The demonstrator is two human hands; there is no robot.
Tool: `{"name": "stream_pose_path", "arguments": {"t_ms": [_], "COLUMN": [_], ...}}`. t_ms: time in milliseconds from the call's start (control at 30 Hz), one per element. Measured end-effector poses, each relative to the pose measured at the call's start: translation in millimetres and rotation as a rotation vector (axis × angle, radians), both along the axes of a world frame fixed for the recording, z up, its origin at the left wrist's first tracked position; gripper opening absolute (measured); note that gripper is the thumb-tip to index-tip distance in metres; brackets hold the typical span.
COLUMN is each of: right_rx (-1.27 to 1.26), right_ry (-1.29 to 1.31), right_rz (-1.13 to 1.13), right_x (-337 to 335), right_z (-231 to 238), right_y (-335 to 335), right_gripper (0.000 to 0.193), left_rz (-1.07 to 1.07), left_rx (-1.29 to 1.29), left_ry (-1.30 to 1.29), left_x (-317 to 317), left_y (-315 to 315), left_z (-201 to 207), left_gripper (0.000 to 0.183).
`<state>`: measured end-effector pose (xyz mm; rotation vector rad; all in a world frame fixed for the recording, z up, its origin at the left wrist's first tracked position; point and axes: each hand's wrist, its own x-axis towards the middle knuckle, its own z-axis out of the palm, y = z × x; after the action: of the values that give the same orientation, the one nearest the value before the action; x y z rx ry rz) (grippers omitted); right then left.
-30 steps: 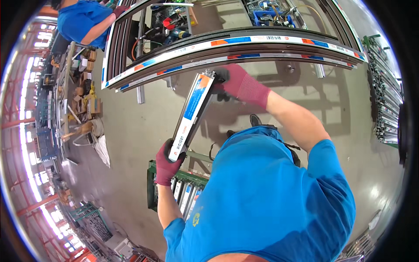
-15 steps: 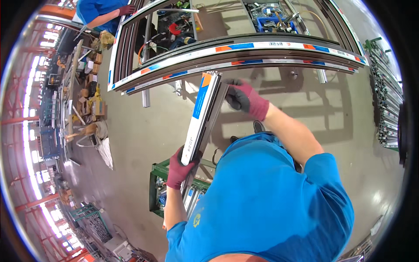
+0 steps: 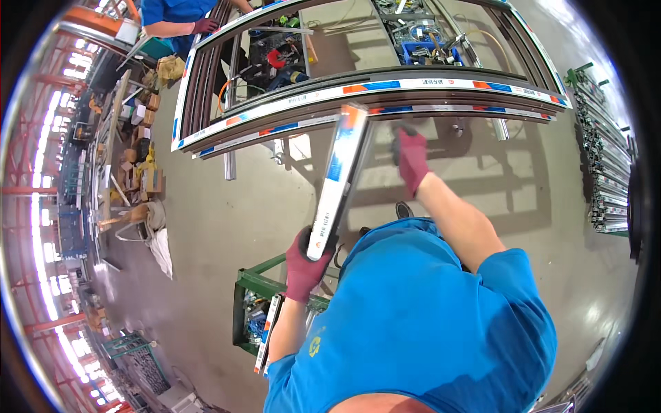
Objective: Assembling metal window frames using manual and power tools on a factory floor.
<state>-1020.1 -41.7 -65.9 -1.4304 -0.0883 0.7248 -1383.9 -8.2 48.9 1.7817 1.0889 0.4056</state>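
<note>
My left hand [image 3: 306, 265], in a dark red work glove, grips the near end of a long window-frame profile [image 3: 335, 180]. Its dark body carries a white protective strip with blue and orange patches. The profile slants up and away, and its blurred far end overlaps the view of the large frame [image 3: 296, 100]. My right hand [image 3: 411, 155], gloved in red with dark grey fingers, is apart from the profile, to the right of its far half. Motion smears the fingers, and nothing shows clearly in them.
A co-worker's gloved hand [image 3: 205, 26] rests at the frame's far left corner. Inside the frame's outline show a blue bin [image 3: 421, 55] and loose tools. A green metal rack [image 3: 261, 277] stands by my left forearm. Stacked profiles [image 3: 606, 162] fill a rack at right; boxes [image 3: 150, 117] lie left.
My left hand has moved right and slightly up with the profile, which now stands steeper. My right hand has drawn away from its far end, to the right. The co-worker's hand has shifted slightly.
</note>
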Motion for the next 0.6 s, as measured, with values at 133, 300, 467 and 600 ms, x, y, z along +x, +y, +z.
{"name": "stream_pose_path", "arguments": {"t_ms": [133, 300, 467, 600], "right_rx": [-0.066, 0.085, 0.376, 0.276], "right_ry": [-0.811, -1.062, -0.952, -1.012], "right_rz": [0.170, 0.195, 0.453, 0.579], "right_x": [27.4, 13.2, -15.7, -20.5], "right_z": [51.8, 174.0, 239.4, 241.1], "right_y": [-42.8, -19.0, 7.7, 20.3], "right_gripper": [0.035, 0.040, 0.035, 0.031], "left_rz": [0.093, 0.019, -0.045, -0.025], "left_rx": [-0.013, 0.161, 0.163, 0.269], "left_ry": [-0.137, -0.069, -0.023, -0.063], "left_x": [-13.2, -10.5, -12.6, -14.7], "left_y": [10.5, 28.5, 30.6, 35.4], "left_z": [8.5, 10.7, 4.1, -6.3], "left_gripper": [0.053, 0.062, 0.062, 0.052]}}
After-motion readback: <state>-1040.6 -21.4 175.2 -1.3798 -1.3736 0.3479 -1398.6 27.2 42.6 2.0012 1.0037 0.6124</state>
